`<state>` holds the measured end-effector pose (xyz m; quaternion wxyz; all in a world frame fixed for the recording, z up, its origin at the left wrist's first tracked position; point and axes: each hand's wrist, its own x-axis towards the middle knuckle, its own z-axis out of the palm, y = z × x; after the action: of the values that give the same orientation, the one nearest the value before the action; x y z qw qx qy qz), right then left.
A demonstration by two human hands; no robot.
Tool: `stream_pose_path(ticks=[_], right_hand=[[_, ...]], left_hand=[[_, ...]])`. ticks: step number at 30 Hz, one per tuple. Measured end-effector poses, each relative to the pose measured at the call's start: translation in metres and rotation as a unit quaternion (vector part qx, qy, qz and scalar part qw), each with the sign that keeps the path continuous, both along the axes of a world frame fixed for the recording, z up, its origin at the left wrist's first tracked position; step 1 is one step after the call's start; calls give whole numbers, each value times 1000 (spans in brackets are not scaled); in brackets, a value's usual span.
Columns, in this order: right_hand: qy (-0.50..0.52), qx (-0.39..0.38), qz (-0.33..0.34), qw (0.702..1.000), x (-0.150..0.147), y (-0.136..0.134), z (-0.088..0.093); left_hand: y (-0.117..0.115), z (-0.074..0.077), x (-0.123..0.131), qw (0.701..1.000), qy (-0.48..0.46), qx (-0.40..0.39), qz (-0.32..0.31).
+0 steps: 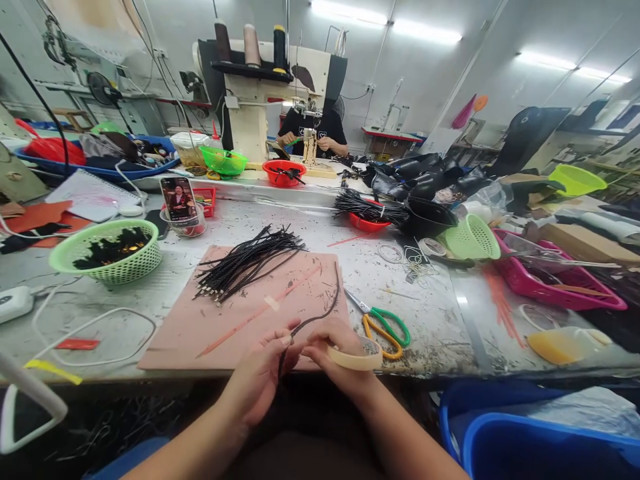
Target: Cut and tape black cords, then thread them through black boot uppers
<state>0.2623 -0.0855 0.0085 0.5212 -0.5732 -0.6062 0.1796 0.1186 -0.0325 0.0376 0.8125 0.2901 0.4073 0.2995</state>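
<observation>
My left hand (264, 377) and my right hand (340, 353) meet at the near edge of a pink work mat (210, 327). Both pinch a thin black cord (320, 313) that curves up over the mat. A roll of beige tape (357, 360) hangs around my right hand's fingers. A bundle of similar black cords (247, 260) lies on the mat's far side. Green and yellow scissors (383, 323) rest just right of my right hand.
A green basket (107, 253) of black pieces stands left, a phone (179, 199) propped behind it. Red bowls (283, 173), a green strainer (470, 239), a pink tray (555, 280) and black leather parts crowd the bench. Across it, another person works at a sewing machine (265, 100). Blue bins (530, 433) stand lower right.
</observation>
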Motion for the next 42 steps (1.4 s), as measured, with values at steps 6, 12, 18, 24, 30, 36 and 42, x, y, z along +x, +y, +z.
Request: stream_pose_path(ticks=[6, 12, 18, 24, 30, 36, 42], right_hand=[[189, -21, 9, 982, -9, -10, 6], [515, -34, 21, 856, -34, -1, 7], [600, -68, 9, 797, -42, 2, 14], [603, -79, -17, 793, -41, 4, 13], [547, -121, -18, 828, -37, 5, 6], [356, -101, -61, 927, -32, 1, 0], [291, -74, 8, 954, -24, -1, -2]], left_hand=[[-2, 0, 0, 999, 9, 42, 13], [-5, -4, 2, 995, 13, 95, 4], [-8, -3, 3, 995, 2, 95, 0], [-5, -8, 1, 994, 1, 113, -15], [4, -4, -10, 902, 150, 401, -59], [6, 8, -13, 868, 190, 440, -129], [4, 4, -10, 968, 76, 204, -123]])
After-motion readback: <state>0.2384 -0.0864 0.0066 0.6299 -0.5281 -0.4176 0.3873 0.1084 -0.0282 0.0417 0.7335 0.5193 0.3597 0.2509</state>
